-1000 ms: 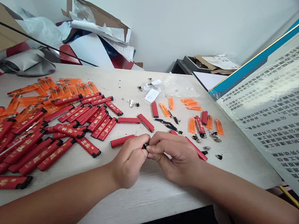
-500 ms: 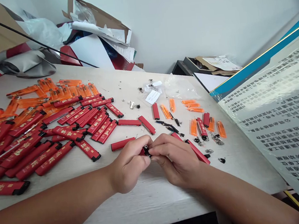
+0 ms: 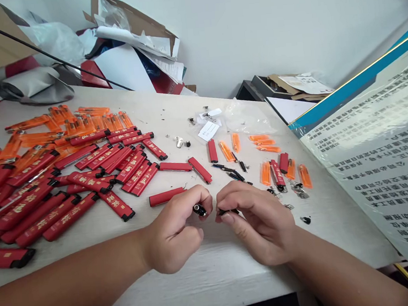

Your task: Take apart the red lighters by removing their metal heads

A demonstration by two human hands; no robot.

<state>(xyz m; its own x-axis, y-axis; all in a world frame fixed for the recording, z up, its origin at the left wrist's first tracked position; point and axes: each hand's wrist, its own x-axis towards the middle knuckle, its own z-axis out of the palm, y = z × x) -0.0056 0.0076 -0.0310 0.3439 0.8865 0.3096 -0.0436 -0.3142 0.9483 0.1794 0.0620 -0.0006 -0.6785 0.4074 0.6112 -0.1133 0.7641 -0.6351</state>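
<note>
My left hand [image 3: 177,229] is closed around a lighter [image 3: 199,210]; its black top end with a small round metal opening shows, while the fist hides the body. Just to the right, my right hand [image 3: 260,222] pinches a small dark piece [image 3: 229,211] between thumb and fingers. A gap separates the two hands. Behind the left hand lies a red lighter [image 3: 167,196], partly covered by it. Small dark lighter parts [image 3: 235,175] lie beyond the right hand, near a red casing [image 3: 200,169].
A heap of red lighters [image 3: 66,215] fills the left of the table, with orange lighters [image 3: 87,122] behind. Orange casings [image 3: 265,172] and small metal parts [image 3: 299,190] lie at the right. A printed board [image 3: 375,147] leans along the right edge. Papers [image 3: 121,67] are piled at the back.
My hands have drawn apart, the right one moving to the right with the small dark piece. The lighter's top end in my left hand is now more exposed.
</note>
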